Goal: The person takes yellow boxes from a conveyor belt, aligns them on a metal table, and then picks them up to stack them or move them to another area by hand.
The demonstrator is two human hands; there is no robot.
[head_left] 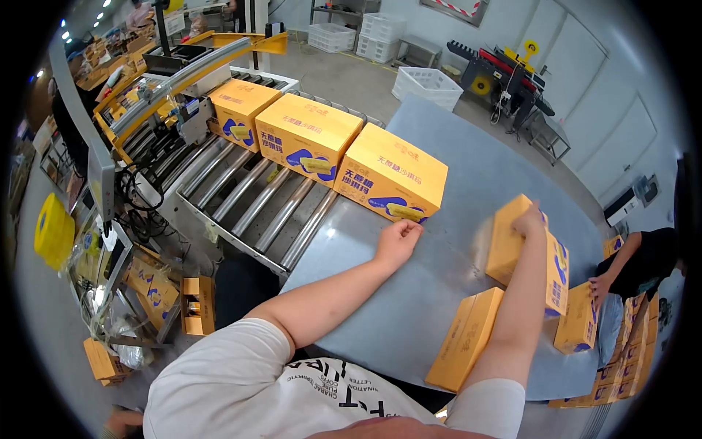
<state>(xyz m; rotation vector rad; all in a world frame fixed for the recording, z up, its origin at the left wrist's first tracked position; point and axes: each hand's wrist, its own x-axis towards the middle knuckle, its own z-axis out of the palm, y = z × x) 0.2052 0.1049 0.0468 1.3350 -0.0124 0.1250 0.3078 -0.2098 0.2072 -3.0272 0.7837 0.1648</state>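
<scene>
A row of three yellow printed cartons runs from the conveyor onto the metal table; the nearest carton sits on the table's edge. At that carton's lower front corner is my left hand, its fingers curled closed with the fingertips close to the cardboard. My right hand grips the upper end of another yellow carton, whose left side is smeared by motion. Part of this carton is hidden behind my right forearm. A narrow yellow carton lies between my arms, close to my body.
Steel rollers lead left to a taping machine. At the table's right side, another person's hand touches a carton. More cartons are stacked beyond. White crates stand on the floor behind the table.
</scene>
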